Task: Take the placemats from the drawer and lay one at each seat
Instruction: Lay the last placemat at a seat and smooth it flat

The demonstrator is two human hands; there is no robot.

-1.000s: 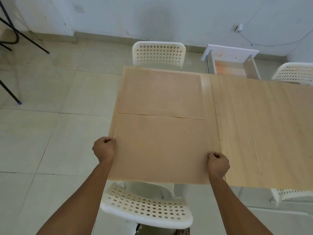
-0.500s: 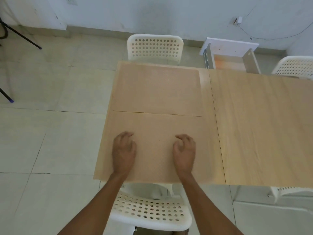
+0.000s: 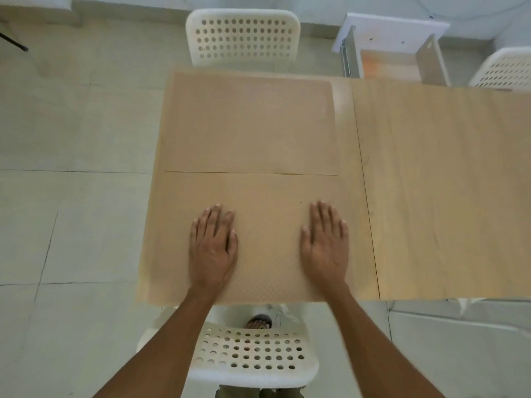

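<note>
Two tan textured placemats lie on the wooden table (image 3: 436, 182). The near placemat (image 3: 264, 196) covers the table's near left end in front of the near chair. The far placemat (image 3: 250, 127) lies just beyond it, edge to edge, before the far chair. My left hand (image 3: 212, 248) and my right hand (image 3: 324, 245) rest flat on the near placemat, palms down, fingers spread, holding nothing. An open white drawer (image 3: 393, 53) stands past the table's far edge, with an orange-tinted bottom showing inside.
A white perforated chair (image 3: 253, 354) stands below the near edge. A second such chair (image 3: 244, 35) is at the far side and a third (image 3: 505, 70) at the far right. Tiled floor (image 3: 71, 196) lies to the left. A sandalled foot (image 3: 258, 323) shows under the table.
My fists let go of the near placemat's side edges, moved inward onto it, and the fingers uncurled to lie flat. The camera moved closer over the table.
</note>
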